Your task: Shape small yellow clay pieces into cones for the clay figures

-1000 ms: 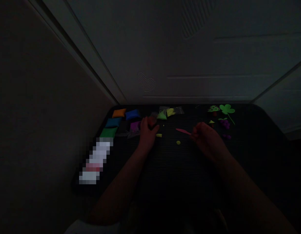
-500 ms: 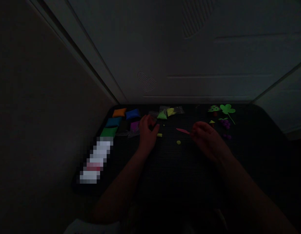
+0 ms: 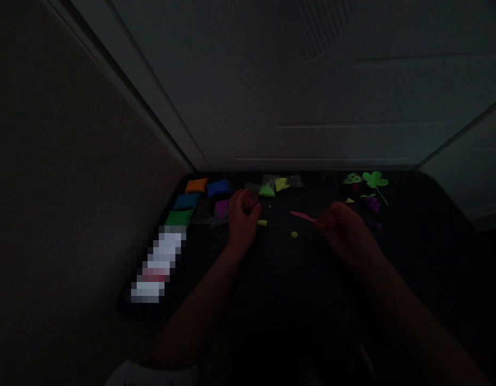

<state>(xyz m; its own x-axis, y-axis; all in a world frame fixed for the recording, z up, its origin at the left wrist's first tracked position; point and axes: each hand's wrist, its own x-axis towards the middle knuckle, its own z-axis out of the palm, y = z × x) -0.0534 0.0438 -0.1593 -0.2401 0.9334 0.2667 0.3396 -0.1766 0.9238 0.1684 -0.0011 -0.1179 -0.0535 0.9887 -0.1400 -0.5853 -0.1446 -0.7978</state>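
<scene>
Within table (image 3: 288, 279) edges, hands (image 3: 243, 222) (image 3: 343, 228) well apart, knife (image 3: 302, 216) between

Our two bare forearms reach forward from the lower edge of the view, angled toward each other, with our hands well apart over the table. Our left forearm (image 3: 195, 311) slants up and to the right, and our left wrist (image 3: 235, 253) looks nearly straight. Our left hand (image 3: 243, 221) shows its back, its fingers bent forward and its thumb on the inner side. Our right forearm (image 3: 416, 316) slants up and to the left. Our right hand (image 3: 345, 229) is turned inward, its fingers curled in toward the thumb. In the dimness, we cannot tell how tightly either hand is closed.
</scene>
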